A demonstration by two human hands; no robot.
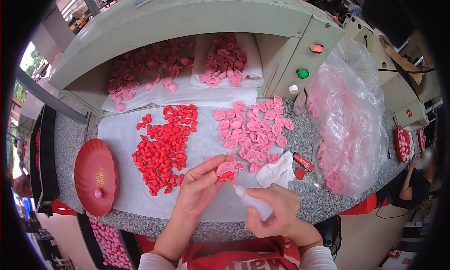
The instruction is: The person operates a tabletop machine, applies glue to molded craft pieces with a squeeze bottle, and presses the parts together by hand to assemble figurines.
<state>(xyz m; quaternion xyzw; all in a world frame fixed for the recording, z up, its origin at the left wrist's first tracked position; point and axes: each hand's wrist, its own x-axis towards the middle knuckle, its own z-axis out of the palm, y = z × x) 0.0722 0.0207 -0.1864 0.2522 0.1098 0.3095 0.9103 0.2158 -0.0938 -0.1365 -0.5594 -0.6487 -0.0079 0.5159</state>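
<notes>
My left hand pinches a pink ruffled piece with a small red piece at its lower edge. My right hand is wrapped round a white squeeze bottle, its thin tip touching or very near the red piece. Both hands are over the white sheet. Left of them lies a pile of small red pieces. Many pink ruffled pieces are spread beyond my hands. A crumpled white cloth lies just right of the bottle.
A red scalloped dish with one pink ball stands at the left. Behind is a grey-green cabinet holding more pink pieces. A clear plastic bag of pink pieces sits at the right. Another person is at far right.
</notes>
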